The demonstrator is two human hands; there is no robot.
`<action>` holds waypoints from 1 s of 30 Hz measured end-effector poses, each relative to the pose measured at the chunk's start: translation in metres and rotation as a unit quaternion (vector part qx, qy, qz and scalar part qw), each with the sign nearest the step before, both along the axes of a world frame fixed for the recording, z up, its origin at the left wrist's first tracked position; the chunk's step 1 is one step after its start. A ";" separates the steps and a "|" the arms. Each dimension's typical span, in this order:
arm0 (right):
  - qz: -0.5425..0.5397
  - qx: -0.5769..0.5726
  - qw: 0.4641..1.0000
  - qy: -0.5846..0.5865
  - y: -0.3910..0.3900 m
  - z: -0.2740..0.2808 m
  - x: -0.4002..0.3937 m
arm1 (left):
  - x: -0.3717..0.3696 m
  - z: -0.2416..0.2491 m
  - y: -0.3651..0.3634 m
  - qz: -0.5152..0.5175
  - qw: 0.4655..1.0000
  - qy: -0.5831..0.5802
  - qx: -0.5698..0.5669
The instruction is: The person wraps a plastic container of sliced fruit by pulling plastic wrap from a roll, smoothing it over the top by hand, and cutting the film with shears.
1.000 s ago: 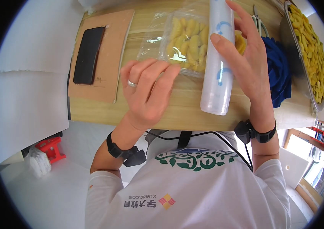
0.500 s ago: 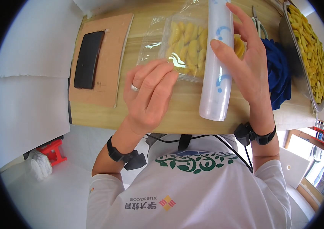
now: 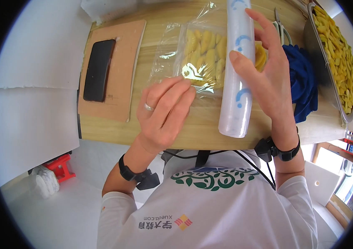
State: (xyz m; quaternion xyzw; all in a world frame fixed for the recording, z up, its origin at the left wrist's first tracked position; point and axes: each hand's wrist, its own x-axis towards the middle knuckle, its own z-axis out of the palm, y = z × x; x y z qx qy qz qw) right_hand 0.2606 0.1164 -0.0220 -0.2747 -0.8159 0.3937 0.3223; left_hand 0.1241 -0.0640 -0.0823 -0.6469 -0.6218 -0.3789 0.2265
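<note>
bag under left grip fingertips

Pretty cramped on the right side of the bench. The blue cloth sits bunched up just beside the right hand, and the metal tray full of yellow pieces is right behind that, so no way through there. The scissors block the far corner. In the middle, the roll of bags lies across the bagged tray. Left side has the board with a phone on it. The open lane is the bare wood strip between the board and the left hand, plus the near edge.
</note>
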 end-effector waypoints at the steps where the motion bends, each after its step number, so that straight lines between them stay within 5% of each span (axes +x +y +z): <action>1: 0.002 -0.001 1.000 -0.002 0.000 0.000 0.000 | 0.000 -0.001 0.000 0.001 1.000 0.000 0.007; 23: 0.003 0.037 0.999 -0.011 0.004 -0.004 0.005 | 0.001 0.014 -0.022 -0.022 0.993 0.018 -0.112; 28: 0.001 0.042 0.999 -0.017 0.004 -0.003 0.006 | -0.016 0.047 -0.037 -0.135 0.935 -0.101 -0.311; 30: -0.002 0.044 0.999 -0.020 0.004 -0.003 0.006 | -0.027 0.065 -0.039 -0.132 0.936 -0.175 -0.275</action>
